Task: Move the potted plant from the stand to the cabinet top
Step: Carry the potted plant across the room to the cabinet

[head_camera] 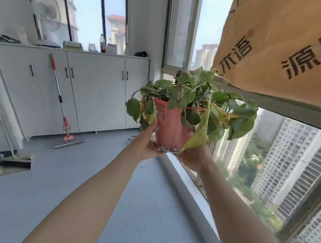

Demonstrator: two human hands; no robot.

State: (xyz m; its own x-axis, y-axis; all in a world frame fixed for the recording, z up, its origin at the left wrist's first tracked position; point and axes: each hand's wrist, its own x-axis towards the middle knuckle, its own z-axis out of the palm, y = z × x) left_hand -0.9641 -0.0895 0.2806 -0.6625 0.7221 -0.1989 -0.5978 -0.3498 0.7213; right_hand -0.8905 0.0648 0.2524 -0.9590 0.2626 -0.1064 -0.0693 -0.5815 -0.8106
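Observation:
The potted plant [171,129] is a red pot inside a clear outer pot, with drooping green and yellowed leaves. It is held in the air in front of me, over the floor beside the window. My left hand [147,141] grips its left side and base. My right hand [193,155] cups the base from the right, partly hidden by a hanging leaf. The white cabinet [94,92] stands against the far wall, and its top [122,55] carries several items. No stand is visible.
A red-handled mop [60,102] leans on the cabinet. On the cabinet top are a bottle [102,43], boxes and a fan [48,15]. A brown printed bag [280,44] hangs at upper right. The window ledge [186,186] runs along the right. Cleaning tools [12,157] lie at left.

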